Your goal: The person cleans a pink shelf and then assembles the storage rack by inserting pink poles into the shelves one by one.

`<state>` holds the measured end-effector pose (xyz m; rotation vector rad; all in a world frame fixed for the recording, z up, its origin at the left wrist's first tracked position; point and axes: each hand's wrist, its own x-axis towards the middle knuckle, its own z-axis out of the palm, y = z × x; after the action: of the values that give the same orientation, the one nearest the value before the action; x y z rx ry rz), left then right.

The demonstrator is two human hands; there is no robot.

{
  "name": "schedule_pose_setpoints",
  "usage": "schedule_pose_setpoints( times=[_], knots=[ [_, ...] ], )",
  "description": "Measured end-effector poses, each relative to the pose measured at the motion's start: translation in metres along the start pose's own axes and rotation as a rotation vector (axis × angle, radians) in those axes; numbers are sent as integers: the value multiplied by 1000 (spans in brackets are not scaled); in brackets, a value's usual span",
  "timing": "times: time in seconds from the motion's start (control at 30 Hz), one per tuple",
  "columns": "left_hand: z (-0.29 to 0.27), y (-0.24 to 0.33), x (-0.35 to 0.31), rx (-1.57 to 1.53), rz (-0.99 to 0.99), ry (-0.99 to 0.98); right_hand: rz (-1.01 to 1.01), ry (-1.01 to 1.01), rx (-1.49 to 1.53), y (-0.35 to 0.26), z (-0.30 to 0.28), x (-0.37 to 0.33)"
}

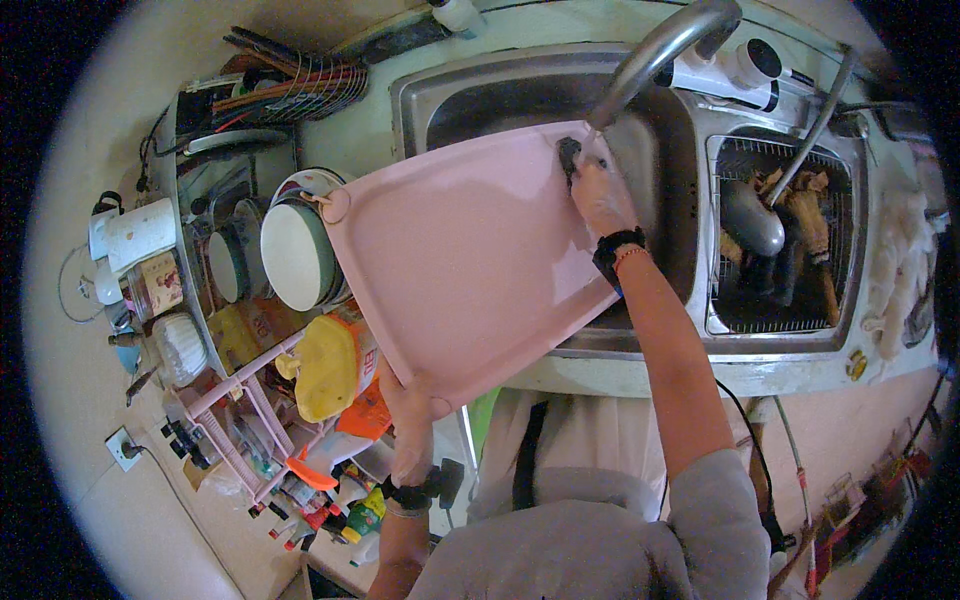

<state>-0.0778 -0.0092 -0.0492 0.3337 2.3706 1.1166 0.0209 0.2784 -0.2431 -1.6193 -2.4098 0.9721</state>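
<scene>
A large pink plastic tray [450,270] with a raised rim lies tilted across the left basin of the metal sink [410,110] and overhangs its near left side. My left hand [408,405] is closed on the tray's near edge, its fingertips partly hidden. At the tray's far right corner, my right hand [603,203] presses a dark scrubber [569,157] against the surface. The curved metal faucet [650,62] ends just above that hand, and a thin stream of water seems to fall there.
In the right basin, a wire basket [722,300] holds a metal ladle [752,222] and tan bundles. White bowls [297,258] are stacked by the tray's left corner. A yellow container [327,370], a pink rack [215,425] and several bottles crowd the left side.
</scene>
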Motion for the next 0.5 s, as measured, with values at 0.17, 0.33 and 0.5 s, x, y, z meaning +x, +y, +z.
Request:
schedule_pose_setpoints(
  times=[0.17, 0.33, 0.5],
  knots=[
    [0, -1, 2, 8, 26, -27, 74, 1, 86, 29, 14, 8],
    [4, 10, 8, 66, 38, -31, 121, -160, 663, 52, 16, 8],
    [2, 12, 2, 122, 92, -27, 174, -14, 587, -37, -22, -41]
  ],
)
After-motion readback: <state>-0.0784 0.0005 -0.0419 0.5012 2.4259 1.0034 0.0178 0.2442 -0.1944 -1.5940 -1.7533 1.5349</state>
